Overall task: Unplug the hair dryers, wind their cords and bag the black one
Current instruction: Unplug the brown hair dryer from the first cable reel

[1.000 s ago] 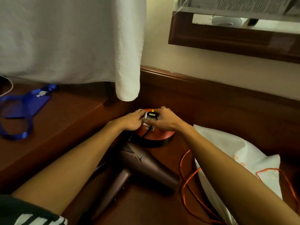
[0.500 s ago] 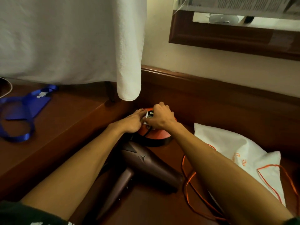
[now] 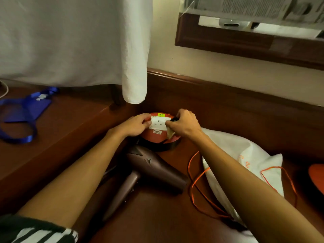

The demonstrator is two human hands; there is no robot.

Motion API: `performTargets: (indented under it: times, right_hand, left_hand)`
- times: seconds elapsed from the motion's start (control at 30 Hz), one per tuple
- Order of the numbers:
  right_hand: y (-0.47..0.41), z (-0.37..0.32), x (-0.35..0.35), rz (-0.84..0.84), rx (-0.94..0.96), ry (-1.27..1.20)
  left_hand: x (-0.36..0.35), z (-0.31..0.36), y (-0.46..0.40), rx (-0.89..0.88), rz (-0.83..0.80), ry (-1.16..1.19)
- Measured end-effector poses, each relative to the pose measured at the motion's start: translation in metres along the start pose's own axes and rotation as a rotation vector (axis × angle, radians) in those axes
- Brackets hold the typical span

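Steadying orange reel (image 3: 158,137) on dark wood floor (image 3: 157,216): left hand (image 3: 135,125) flat; right hand (image 3: 184,126) pinching black plug (image 3: 173,119).

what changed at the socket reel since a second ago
The right hand has pulled the black plug out and to the right, baring the white socket face. The left hand still presses on the orange reel. The brown hair dryer and white bag stayed put.

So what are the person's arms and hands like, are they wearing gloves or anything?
No gloves: the left hand and right hand are bare, with no rings or watch in view. Both forearms are bare too. Only a dark sleeve with white stripes shows at the lower left, on the left arm.
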State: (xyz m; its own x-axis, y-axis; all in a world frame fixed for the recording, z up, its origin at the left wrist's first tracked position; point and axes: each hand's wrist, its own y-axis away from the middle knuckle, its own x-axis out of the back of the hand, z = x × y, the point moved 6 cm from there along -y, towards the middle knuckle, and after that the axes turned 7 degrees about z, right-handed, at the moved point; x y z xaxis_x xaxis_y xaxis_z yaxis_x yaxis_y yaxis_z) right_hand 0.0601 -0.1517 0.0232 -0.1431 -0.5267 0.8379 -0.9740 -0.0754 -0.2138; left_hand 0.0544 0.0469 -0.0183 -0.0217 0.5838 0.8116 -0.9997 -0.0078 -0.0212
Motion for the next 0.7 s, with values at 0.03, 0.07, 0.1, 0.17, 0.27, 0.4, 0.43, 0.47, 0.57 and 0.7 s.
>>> performTargets:
  times: [0.03,0.07,0.1,0.17,0.27,0.4,0.43,0.47,0.57,0.7]
  right_hand:
    - [0.006,0.010,0.000,-0.002,-0.038,-0.001]
    - [0.013,0.019,-0.001,-0.004,-0.071,-0.013]
    - [0.021,0.026,-0.002,0.003,-0.099,-0.029]
    - [0.037,0.036,-0.002,0.036,-0.140,-0.064]
    - [0.054,0.047,-0.005,0.038,-0.196,-0.122]
    - [0.072,0.061,-0.017,-0.013,-0.271,-0.122]
    - [0.076,0.063,-0.017,-0.020,-0.275,-0.108]
    - [0.081,0.063,-0.016,-0.026,-0.274,-0.105]
    - [0.097,0.057,-0.005,-0.018,-0.232,-0.117]
    - [0.139,0.041,0.015,0.142,-0.048,-0.176]
  left_hand:
    - [0.006,0.001,0.005,0.008,0.031,0.011]
    - [0.014,0.003,0.012,0.007,0.068,0.014]
    - [0.020,0.005,0.019,0.004,0.101,0.014]
    - [0.026,0.006,0.037,-0.011,0.117,0.033]
    - [0.021,0.007,0.066,-0.031,0.083,0.088]
    - [0.024,0.000,0.104,-0.010,0.219,0.143]
    - [0.023,-0.001,0.114,0.006,0.239,0.157]
    - [0.022,-0.002,0.123,0.019,0.250,0.167]
    - [0.019,-0.002,0.152,0.031,0.308,0.187]
    - [0.023,-0.013,0.198,0.083,0.511,0.289]
